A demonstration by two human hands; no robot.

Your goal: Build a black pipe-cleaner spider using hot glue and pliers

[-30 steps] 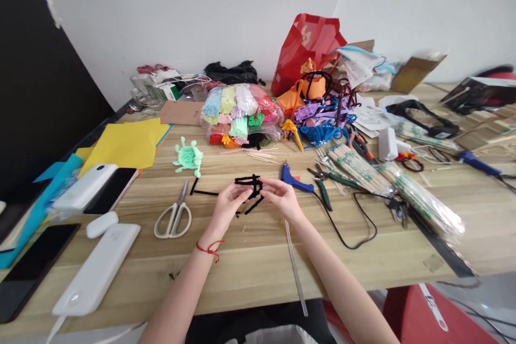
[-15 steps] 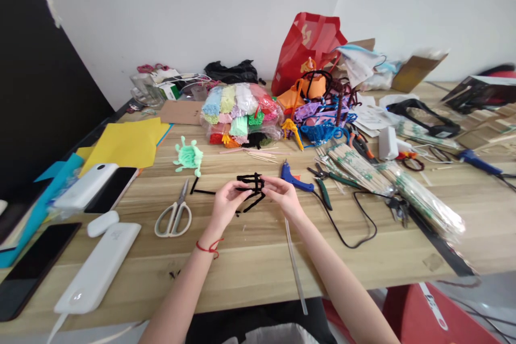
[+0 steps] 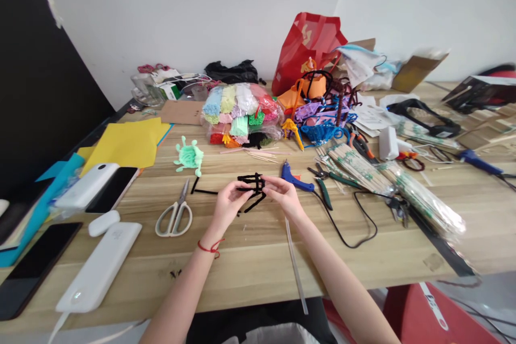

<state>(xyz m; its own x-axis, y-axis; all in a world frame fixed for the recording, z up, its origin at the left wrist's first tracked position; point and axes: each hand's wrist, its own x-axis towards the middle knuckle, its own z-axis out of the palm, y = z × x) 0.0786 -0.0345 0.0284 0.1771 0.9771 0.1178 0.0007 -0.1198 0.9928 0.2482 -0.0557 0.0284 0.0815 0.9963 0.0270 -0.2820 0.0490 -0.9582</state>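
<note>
Pinching the black pipe-cleaner frame in our left hand and right hand, we had nudged it slightly farther.

Black pipe-cleaner figure partly behind right grip

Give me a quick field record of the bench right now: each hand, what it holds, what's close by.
Left hand: left hand pinches the left side of the black pipe-cleaner shape
Right hand: right hand pinches its right side
Surface: wooden table
Near left hand: scissors, loose black pieces
Near right hand: blue glue gun, pliers
Further back: bag of coloured pipe cleaners, green figure
</note>
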